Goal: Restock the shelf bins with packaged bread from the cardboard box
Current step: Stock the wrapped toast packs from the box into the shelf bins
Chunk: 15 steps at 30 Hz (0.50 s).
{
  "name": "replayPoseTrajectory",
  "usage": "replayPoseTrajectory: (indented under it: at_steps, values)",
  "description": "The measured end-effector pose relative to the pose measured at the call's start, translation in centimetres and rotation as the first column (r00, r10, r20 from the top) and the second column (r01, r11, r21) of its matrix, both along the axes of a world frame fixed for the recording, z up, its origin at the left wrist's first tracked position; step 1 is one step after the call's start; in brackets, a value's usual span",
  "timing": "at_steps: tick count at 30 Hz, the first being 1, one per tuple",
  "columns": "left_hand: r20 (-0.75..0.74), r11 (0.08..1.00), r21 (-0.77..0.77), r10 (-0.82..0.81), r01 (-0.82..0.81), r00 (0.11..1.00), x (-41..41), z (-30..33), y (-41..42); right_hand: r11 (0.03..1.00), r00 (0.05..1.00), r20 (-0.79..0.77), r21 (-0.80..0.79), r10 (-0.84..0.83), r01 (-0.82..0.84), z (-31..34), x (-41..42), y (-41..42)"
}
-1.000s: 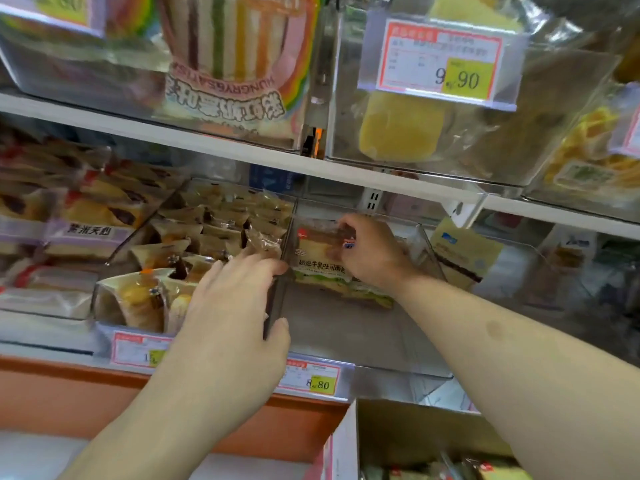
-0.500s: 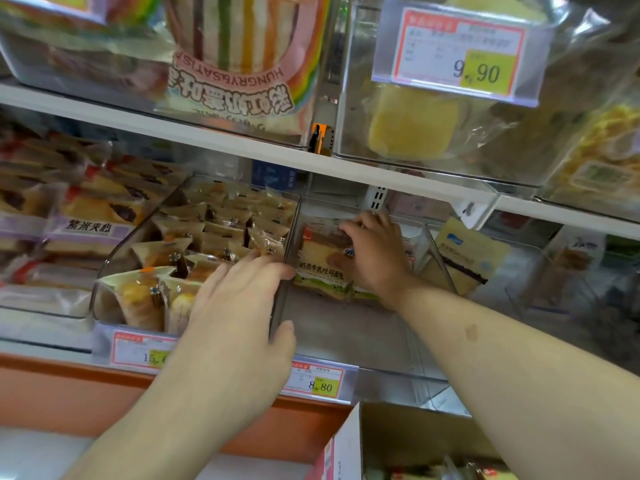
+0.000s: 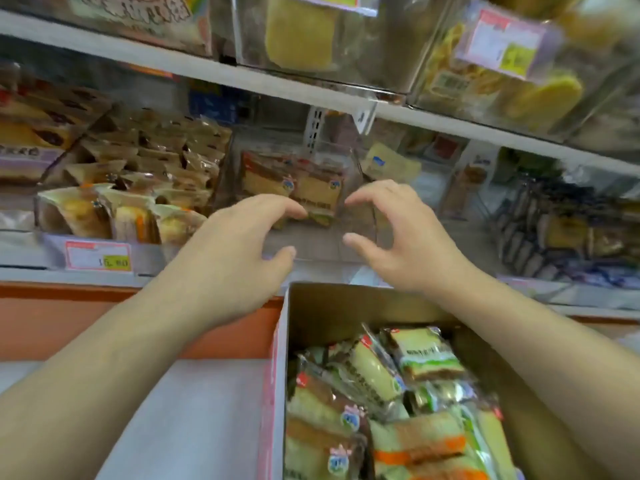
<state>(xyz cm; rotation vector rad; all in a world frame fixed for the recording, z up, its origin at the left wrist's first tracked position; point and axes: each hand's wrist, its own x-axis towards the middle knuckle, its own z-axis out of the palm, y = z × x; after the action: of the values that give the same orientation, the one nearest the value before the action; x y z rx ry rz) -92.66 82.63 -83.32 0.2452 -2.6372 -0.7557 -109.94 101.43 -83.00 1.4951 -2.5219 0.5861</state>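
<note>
A clear plastic shelf bin [image 3: 363, 188] on the middle shelf holds a few packaged bread slices [image 3: 304, 188] standing at its back. My left hand [image 3: 239, 247] and my right hand [image 3: 401, 233] hover in front of that bin, fingers curled and apart, holding nothing. Below them an open cardboard box [image 3: 346, 306] is filled with several packs of sliced bread [image 3: 381, 410] in clear wrappers with green and orange bands.
A bin of triangular wrapped cakes [image 3: 138, 188] sits left of the open bin, with a price tag [image 3: 98, 256] on its front. Dark packs [image 3: 568, 230] fill the shelf to the right. The upper shelf [image 3: 277, 84] overhangs, carrying yellow cakes [image 3: 301, 32].
My right hand has let go of the bread pack in the bin and drawn back. My left hand has come off the bin divider. The view has tilted down, showing the box.
</note>
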Motion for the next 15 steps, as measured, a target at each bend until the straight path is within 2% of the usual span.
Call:
replayPoseTrajectory:
  at_steps: [3, 5, 8, 10, 12, 15]
  values:
    - [0.083, 0.994, 0.021, -0.105, 0.103, 0.991, 0.7, -0.2, 3.9, 0.998, 0.986, 0.156, 0.028, -0.061, 0.058, -0.4, 2.9, 5.9]
    - [0.149, 0.984, 0.030, -0.181, 0.178, 0.972, 1.2, -0.5, 6.6, 0.984, 0.941, 0.310, 0.159, -0.133, 0.086, -1.4, 3.9, 9.4]
    - [0.243, 0.958, 0.030, -0.284, 0.286, 0.928, 1.6, -1.5, 10.3, 0.924, 0.854, 0.474, 0.381, -0.216, 0.023, -3.5, 5.2, 13.9]
    - [0.309, 0.940, 0.022, -0.331, 0.341, 0.892, 1.4, -2.6, 12.3, 0.852, 0.840, 0.472, 0.523, -0.268, -0.022, -5.5, 5.8, 16.0]
    - [0.381, 0.925, 0.029, -0.359, 0.378, 0.852, 1.2, -3.8, 14.0, 0.745, 0.873, 0.395, 0.665, -0.285, -0.058, -7.5, 6.2, 17.1]
    - [0.472, 0.906, 0.038, -0.388, 0.422, 0.791, 0.9, -5.1, 15.7, 0.657, 0.900, 0.349, 0.748, -0.263, -0.098, -9.5, 6.3, 17.8]
